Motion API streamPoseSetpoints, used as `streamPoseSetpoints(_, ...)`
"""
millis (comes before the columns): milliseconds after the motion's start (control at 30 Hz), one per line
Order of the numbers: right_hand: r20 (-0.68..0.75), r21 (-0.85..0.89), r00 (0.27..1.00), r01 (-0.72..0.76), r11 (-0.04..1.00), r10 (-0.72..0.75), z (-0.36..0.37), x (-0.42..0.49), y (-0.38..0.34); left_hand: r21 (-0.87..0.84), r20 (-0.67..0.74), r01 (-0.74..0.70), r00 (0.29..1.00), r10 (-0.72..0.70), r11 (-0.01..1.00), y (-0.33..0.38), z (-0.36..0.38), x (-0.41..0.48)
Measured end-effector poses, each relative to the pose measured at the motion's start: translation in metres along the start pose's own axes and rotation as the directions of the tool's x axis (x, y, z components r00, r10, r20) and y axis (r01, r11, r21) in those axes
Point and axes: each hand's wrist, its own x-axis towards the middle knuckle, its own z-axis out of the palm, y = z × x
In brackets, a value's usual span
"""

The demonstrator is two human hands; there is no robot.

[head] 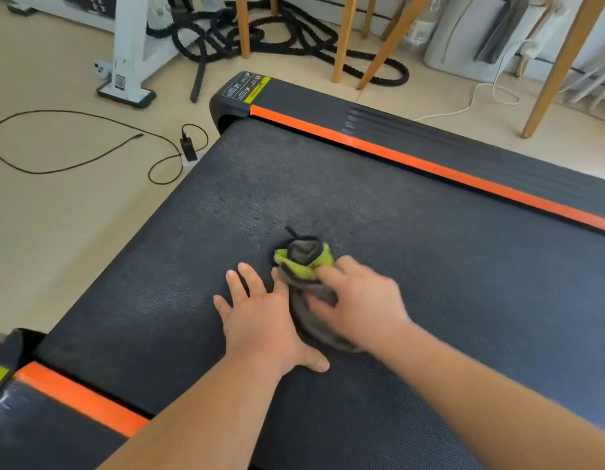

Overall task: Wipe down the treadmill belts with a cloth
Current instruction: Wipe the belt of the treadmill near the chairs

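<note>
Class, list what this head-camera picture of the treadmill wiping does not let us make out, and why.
All in the head view:
1. Blurred right hand: whether it grips or just presses the grey and lime-green cloth is unclear; it hides the cloth's middle.
2. Yellow and black warning label: print too small to read.
3. Black textured treadmill belt: cut off by the right and bottom edges.

Black rope (294,39), charger (188,149), wooden legs (343,39).
</note>
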Motion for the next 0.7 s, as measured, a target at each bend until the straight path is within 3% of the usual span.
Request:
streamPoseSetpoints(33,-0.025,-0.077,0.996,-0.091,0.993,0.089,-0.003,0.007,0.022,0.010,0.004,0.002,1.000,-0.002,1.000,0.000,0.000,0.000)
streamPoseSetpoints(67,-0.025,-0.144,0.963,-0.268,0.952,0.267,-0.008,0.015,0.046,0.021,0.011,0.004,1.000,-0.005,1.000,0.001,0.000,0.001)
streamPoseSetpoints(133,-0.050,-0.062,0.783,-0.622,0.781,0.620,-0.016,0.026,0.082,0.026,0.027,0.010,1.000,-0.011,1.000,0.002,-0.001,0.001)
streamPoseSetpoints(167,-0.061,0.025,0.693,-0.719,0.695,0.719,-0.016,0.027,0.084,0.030,0.030,0.015,0.999,-0.016,0.999,0.003,-0.002,0.002)
streamPoseSetpoints(200,-0.061,0.035,0.670,-0.739,0.672,0.740,-0.017,0.028,0.074,0.038,0.030,0.020,0.999,-0.021,0.999,0.004,-0.003,0.002)
streamPoseSetpoints(267,-0.047,-0.035,0.774,-0.633,0.774,0.631,-0.012,0.021,0.034,0.039,0.027,0.026,0.999,-0.027,0.999,0.005,-0.002,0.002)
streamPoseSetpoints(333,-0.042,0.039,0.939,-0.338,0.940,0.340,-0.005,0.003,-0.011,0.024,0.013,0.022,1.000,-0.022,0.999,0.004,-0.001,0.001)
streamPoseSetpoints(400,-0.005,0.092,0.999,-0.037,0.995,0.037,0.000,-0.013,-0.019,0.002,-0.002,0.009,1.000,-0.009,1.000,0.002,0.000,0.000)
streamPoseSetpoints(433,0.007,0.080,0.999,0.035,0.996,-0.035,-0.002,-0.010,-0.005,0.000,-0.005,0.007,1.000,-0.007,1.000,0.001,0.000,0.000)
streamPoseSetpoints(467,0.021,0.029,1.000,0.009,1.000,-0.010,-0.004,-0.003,0.012,0.008,-0.001,0.006,1.000,-0.006,1.000,0.000,0.000,0.000)
streamPoseSetpoints(533,0.012,-0.080,0.958,-0.284,0.956,0.285,-0.009,0.016,0.053,0.024,0.020,0.007,1.000,-0.007,1.000,0.001,-0.001,0.000)
streamPoseSetpoints(600,0.011,0.022,0.782,-0.624,0.782,0.623,-0.015,0.030,0.079,0.026,0.028,0.017,0.999,-0.017,1.000,0.002,-0.001,0.001)
streamPoseSetpoints(633,0.006,0.071,0.711,-0.702,0.709,0.703,-0.014,0.033,0.078,0.029,0.027,0.021,0.999,-0.022,0.999,0.003,-0.001,0.001)
streamPoseSetpoints(700,0.002,0.033,0.687,-0.726,0.687,0.727,-0.011,0.036,0.049,0.036,0.028,0.024,0.999,-0.026,0.999,0.004,-0.001,0.002)
